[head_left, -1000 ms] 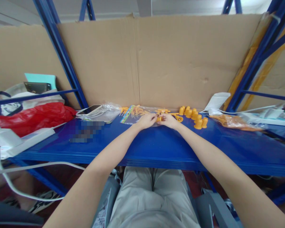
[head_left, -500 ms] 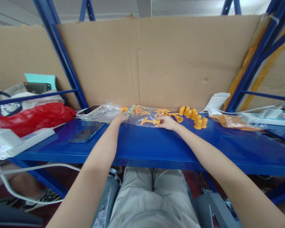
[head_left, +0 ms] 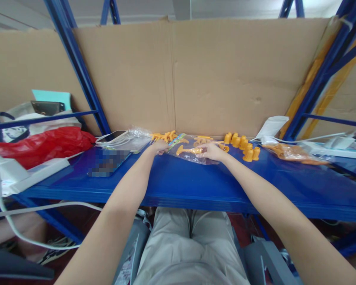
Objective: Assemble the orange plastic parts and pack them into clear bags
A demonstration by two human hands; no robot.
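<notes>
My left hand (head_left: pixel 160 147) is closed on the edge of a clear plastic bag (head_left: pixel 190 159), by its coloured printed strip (head_left: pixel 176 140). My right hand (head_left: pixel 211 152) pinches the near end of an orange plastic piece (head_left: pixel 187 150) with a T-shaped head, which lies within the bag's film. Whether the fingers are inside the bag I cannot tell. Behind my left hand is a pile of orange parts (head_left: pixel 166 136). More orange parts (head_left: pixel 202 140) lie behind the right hand, and a round-ended orange piece (head_left: pixel 224 148) shows beside its wrist.
Several orange cup-like pieces (head_left: pixel 248 153) stand to the right on the blue shelf (head_left: pixel 192 186). Farther right lies a bag of orange parts (head_left: pixel 287 153) near white cables. On the left are a phone (head_left: pixel 108 163), a red bag (head_left: pixel 47 148) and a power strip (head_left: pixel 32 176). Cardboard (head_left: pixel 225 79) closes the back.
My left hand has shifted right, drawing the bag's printed strip rightward and uncovering the orange pile behind it. My right hand has moved slightly right, and the bag's near edge sits lower.
</notes>
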